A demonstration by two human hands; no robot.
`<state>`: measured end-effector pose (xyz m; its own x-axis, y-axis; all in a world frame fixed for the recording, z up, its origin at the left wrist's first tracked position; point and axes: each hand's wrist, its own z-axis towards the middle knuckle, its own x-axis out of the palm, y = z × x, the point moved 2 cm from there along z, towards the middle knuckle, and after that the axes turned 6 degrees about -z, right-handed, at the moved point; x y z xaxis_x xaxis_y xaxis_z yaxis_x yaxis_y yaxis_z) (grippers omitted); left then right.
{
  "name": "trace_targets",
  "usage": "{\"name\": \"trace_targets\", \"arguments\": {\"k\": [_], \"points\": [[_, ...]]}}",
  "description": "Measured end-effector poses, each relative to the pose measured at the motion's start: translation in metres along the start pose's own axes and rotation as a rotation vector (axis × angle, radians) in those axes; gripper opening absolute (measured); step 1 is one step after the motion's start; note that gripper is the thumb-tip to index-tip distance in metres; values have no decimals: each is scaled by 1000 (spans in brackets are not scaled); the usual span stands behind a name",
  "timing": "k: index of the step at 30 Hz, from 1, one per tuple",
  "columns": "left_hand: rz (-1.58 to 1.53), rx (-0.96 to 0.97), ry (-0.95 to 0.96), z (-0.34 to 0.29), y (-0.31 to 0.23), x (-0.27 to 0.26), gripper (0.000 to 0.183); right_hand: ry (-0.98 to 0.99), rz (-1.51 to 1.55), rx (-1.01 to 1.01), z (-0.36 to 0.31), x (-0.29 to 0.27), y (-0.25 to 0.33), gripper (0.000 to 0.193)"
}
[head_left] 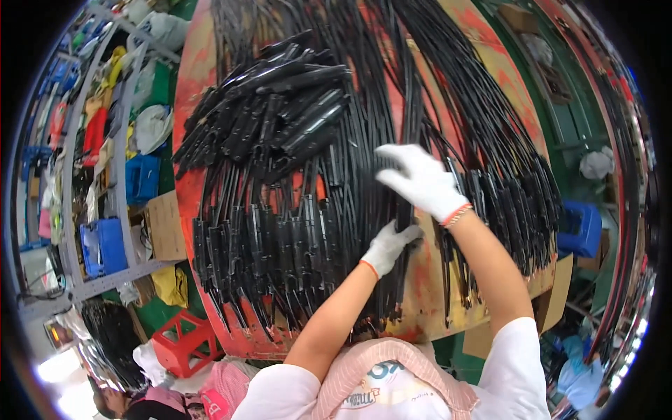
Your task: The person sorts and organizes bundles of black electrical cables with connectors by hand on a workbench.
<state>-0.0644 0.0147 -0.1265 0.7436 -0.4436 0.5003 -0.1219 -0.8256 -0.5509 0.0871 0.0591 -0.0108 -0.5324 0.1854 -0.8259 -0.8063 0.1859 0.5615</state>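
Note:
Both my hands wear white gloves. My left hand (388, 248) is low in the middle of the table, its fingers closed around dark cables (406, 210) that run up and away from me. Farther up and to the right, my right hand (422, 180) reaches over the same strands with thumb and fingers apart. A blurred dark patch lies between its fingertips. Long black cables with black sleeves (308, 224) and bare copper-coloured ends spread in rows to the left. More sleeved cables (490, 210) lie on the right.
A heap of loose black plastic pieces (273, 105) covers the cables at upper left. The worn red and yellow table (420, 276) shows between bundles. Shelves (84, 175) with bins stand at left, a red stool (183, 343) at lower left, a blue crate (579, 227) at right.

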Motion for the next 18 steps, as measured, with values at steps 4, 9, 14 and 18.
{"name": "trace_targets", "arguments": {"k": [4, 9, 14, 18], "points": [[284, 346, 153, 27, 38, -4, 40, 96, 588, 483, 72, 99, 34, 76], [-532, -208, 60, 35, 93, 4, 39, -275, 758, 828, 111, 125, 31, 76], [1414, 498, -266, 62, 145, -49, 52, -365, 1412, 641, 95, 131, 109, 49], [1, 86, 137, 22, 30, 12, 41, -491, 1816, 56, 103, 12, 31, 24]]}}
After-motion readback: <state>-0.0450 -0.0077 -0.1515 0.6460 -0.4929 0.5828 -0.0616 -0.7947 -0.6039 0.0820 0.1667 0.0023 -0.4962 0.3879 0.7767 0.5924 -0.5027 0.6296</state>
